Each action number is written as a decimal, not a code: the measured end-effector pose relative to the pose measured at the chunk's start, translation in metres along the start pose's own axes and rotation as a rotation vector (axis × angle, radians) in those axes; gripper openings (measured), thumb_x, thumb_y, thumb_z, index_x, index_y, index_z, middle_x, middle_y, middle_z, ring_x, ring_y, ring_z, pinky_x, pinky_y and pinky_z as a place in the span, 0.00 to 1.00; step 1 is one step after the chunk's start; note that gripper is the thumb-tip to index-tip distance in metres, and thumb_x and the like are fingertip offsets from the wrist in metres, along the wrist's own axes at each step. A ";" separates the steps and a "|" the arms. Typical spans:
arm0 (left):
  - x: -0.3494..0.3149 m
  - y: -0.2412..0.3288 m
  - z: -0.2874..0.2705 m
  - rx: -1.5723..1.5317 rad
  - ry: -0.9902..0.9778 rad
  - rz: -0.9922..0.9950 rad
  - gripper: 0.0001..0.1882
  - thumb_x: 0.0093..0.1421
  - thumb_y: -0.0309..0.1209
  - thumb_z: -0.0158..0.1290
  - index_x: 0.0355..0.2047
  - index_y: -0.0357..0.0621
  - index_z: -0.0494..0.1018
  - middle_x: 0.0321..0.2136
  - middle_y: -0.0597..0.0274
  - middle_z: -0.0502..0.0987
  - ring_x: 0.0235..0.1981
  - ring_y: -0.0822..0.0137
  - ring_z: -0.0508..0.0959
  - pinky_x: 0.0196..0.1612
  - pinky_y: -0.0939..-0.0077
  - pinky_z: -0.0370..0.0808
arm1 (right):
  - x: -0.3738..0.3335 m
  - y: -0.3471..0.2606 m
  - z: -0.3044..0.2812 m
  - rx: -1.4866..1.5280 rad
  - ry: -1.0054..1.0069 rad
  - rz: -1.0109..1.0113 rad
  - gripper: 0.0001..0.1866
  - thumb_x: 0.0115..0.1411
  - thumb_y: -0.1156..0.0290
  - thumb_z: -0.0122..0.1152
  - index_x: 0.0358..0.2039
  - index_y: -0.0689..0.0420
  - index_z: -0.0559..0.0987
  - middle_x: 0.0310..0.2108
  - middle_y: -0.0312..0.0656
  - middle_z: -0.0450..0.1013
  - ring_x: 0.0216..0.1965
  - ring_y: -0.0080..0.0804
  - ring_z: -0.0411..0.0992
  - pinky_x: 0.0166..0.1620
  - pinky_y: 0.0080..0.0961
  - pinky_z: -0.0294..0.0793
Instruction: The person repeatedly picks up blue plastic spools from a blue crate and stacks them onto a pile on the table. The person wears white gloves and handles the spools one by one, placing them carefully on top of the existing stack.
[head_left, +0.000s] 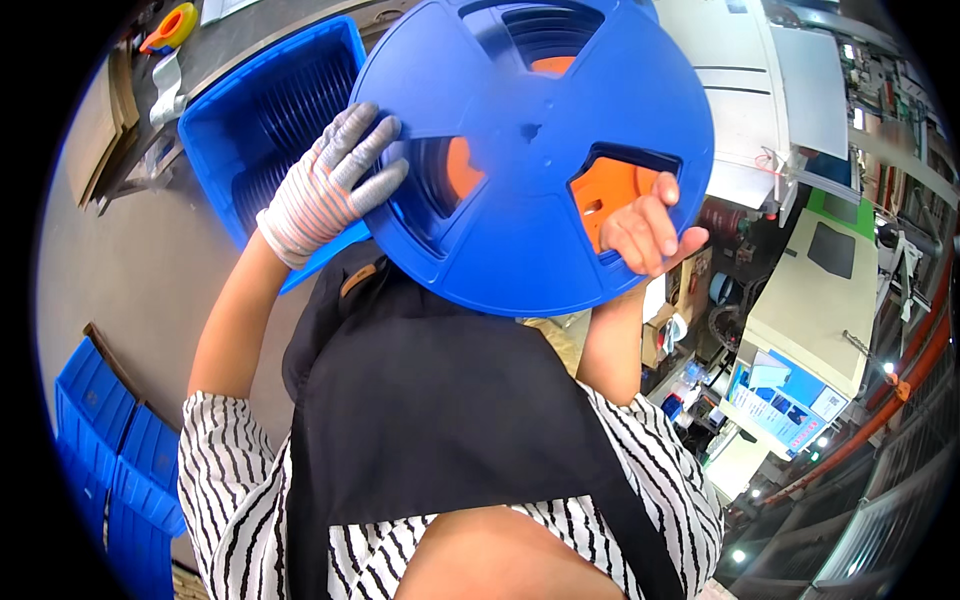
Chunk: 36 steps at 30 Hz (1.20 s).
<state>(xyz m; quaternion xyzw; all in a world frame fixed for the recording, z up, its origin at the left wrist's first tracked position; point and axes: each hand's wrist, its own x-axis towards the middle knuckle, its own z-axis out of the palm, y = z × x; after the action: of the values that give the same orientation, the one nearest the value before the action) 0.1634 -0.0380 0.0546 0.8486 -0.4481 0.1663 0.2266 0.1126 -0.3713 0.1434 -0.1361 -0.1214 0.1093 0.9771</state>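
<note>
Holding a large blue reel [525, 180] between both grips, in front of a black apron [430, 400]. Right grip [645, 235]: bare, fingers curled at one of the reel's cut-outs and closed on it, thumb lying near the rim. Left grip [325, 190]: in a pale striped glove [298, 225], fingers spread and nearly straight, laid on the reel's opposite edge, not closed round it. Orange surface [612, 180] visible through the cut-out, just beside the right fingers. Blue crate [215, 145] with dark discs [310, 95] just beyond the left grip. Farther past that grip, bench [250, 40] with a yellow-orange object [172, 28].
</note>
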 end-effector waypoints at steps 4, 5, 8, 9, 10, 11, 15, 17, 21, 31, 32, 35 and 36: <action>-0.026 0.000 0.007 -0.348 0.009 -0.110 0.15 0.51 0.25 0.54 0.40 0.42 0.69 0.54 0.39 0.68 0.57 0.40 0.68 0.59 0.55 0.66 | 0.003 -0.003 0.011 -0.375 0.192 0.045 0.31 0.61 0.51 0.59 0.51 0.64 0.63 0.35 0.45 0.73 0.25 0.26 0.72 0.27 0.21 0.73; -0.033 0.000 0.013 -0.511 0.034 -0.148 0.14 0.52 0.25 0.54 0.41 0.42 0.69 0.54 0.38 0.67 0.56 0.40 0.68 0.59 0.57 0.66 | 0.003 -0.002 0.013 -0.510 0.265 0.046 0.33 0.61 0.47 0.57 0.52 0.64 0.64 0.37 0.45 0.73 0.28 0.27 0.73 0.30 0.23 0.74; -0.062 0.030 0.021 -1.800 0.100 -0.862 0.10 0.54 0.18 0.54 0.37 0.41 0.71 0.50 0.48 0.73 0.51 0.61 0.74 0.55 0.71 0.68 | -0.002 -0.003 -0.005 -0.579 0.521 0.015 0.35 0.60 0.41 0.53 0.51 0.62 0.69 0.39 0.50 0.77 0.26 0.33 0.73 0.28 0.27 0.74; -0.069 0.036 0.025 -2.007 0.128 -0.982 0.10 0.53 0.19 0.56 0.36 0.41 0.71 0.48 0.49 0.74 0.50 0.62 0.74 0.54 0.72 0.70 | -0.008 -0.002 -0.008 -0.623 0.561 0.047 0.34 0.60 0.42 0.54 0.51 0.62 0.69 0.39 0.49 0.77 0.26 0.32 0.74 0.29 0.27 0.74; -0.072 0.043 0.022 -2.200 0.178 -1.125 0.11 0.52 0.20 0.59 0.35 0.41 0.70 0.46 0.50 0.75 0.48 0.63 0.75 0.52 0.74 0.72 | -0.013 -0.002 -0.008 -0.776 0.602 0.114 0.34 0.58 0.43 0.57 0.51 0.61 0.69 0.39 0.45 0.76 0.28 0.28 0.72 0.29 0.24 0.71; -0.072 0.051 0.017 -1.990 0.166 -1.078 0.13 0.51 0.22 0.62 0.33 0.41 0.70 0.44 0.48 0.77 0.49 0.58 0.76 0.50 0.73 0.74 | -0.016 0.000 -0.010 -0.837 0.662 0.113 0.32 0.60 0.46 0.57 0.51 0.62 0.69 0.37 0.47 0.77 0.27 0.30 0.73 0.28 0.25 0.72; -0.087 0.062 0.014 -2.228 0.242 -1.218 0.12 0.53 0.23 0.62 0.32 0.46 0.68 0.43 0.51 0.76 0.38 0.64 0.79 0.43 0.66 0.81 | -0.020 -0.001 -0.004 -1.012 0.828 0.208 0.25 0.65 0.56 0.54 0.51 0.64 0.68 0.35 0.49 0.75 0.29 0.34 0.77 0.30 0.27 0.78; -0.084 0.068 0.007 -2.300 0.327 -1.240 0.12 0.53 0.23 0.62 0.32 0.46 0.68 0.44 0.49 0.76 0.46 0.55 0.78 0.46 0.54 0.81 | -0.017 0.005 -0.004 -1.095 0.905 0.188 0.23 0.65 0.57 0.54 0.51 0.63 0.69 0.32 0.44 0.74 0.29 0.33 0.77 0.31 0.26 0.78; -0.097 0.069 0.010 -2.328 0.398 -1.247 0.12 0.54 0.22 0.60 0.33 0.45 0.68 0.47 0.46 0.74 0.48 0.52 0.77 0.48 0.54 0.80 | -0.022 -0.003 -0.016 -1.062 0.994 0.248 0.21 0.65 0.61 0.55 0.52 0.62 0.70 0.32 0.41 0.74 0.31 0.33 0.77 0.34 0.28 0.79; -0.115 0.068 0.020 -2.304 0.505 -1.209 0.11 0.57 0.22 0.58 0.35 0.44 0.67 0.50 0.42 0.72 0.49 0.50 0.77 0.49 0.53 0.79 | -0.023 0.006 -0.040 -1.187 1.050 0.238 0.12 0.58 0.69 0.63 0.38 0.60 0.73 0.26 0.39 0.72 0.25 0.28 0.72 0.29 0.26 0.75; -0.117 0.068 0.021 -2.297 0.519 -1.210 0.11 0.57 0.22 0.58 0.36 0.44 0.67 0.51 0.43 0.72 0.49 0.49 0.76 0.49 0.53 0.79 | -0.022 0.010 -0.041 -1.212 1.060 0.194 0.11 0.59 0.67 0.63 0.36 0.59 0.73 0.21 0.36 0.69 0.20 0.25 0.69 0.25 0.24 0.71; -0.123 0.070 0.018 -2.238 0.613 -1.264 0.10 0.57 0.21 0.58 0.35 0.44 0.67 0.49 0.46 0.73 0.48 0.52 0.77 0.49 0.53 0.79 | -0.024 0.009 -0.043 -1.241 1.165 0.098 0.12 0.62 0.64 0.59 0.38 0.60 0.73 0.22 0.38 0.70 0.20 0.26 0.70 0.24 0.23 0.72; -0.126 0.070 0.017 -2.210 0.649 -1.291 0.10 0.56 0.21 0.57 0.35 0.44 0.68 0.48 0.48 0.73 0.48 0.53 0.77 0.48 0.53 0.80 | -0.025 0.007 -0.042 -1.308 1.167 0.115 0.13 0.65 0.62 0.56 0.39 0.61 0.73 0.23 0.39 0.72 0.21 0.27 0.72 0.24 0.22 0.72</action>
<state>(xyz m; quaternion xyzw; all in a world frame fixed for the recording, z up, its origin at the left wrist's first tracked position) 0.0377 0.0047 -0.0048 0.1993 0.2099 -0.2275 0.9298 0.0985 -0.3807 0.0970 -0.7089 0.3663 -0.0203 0.6024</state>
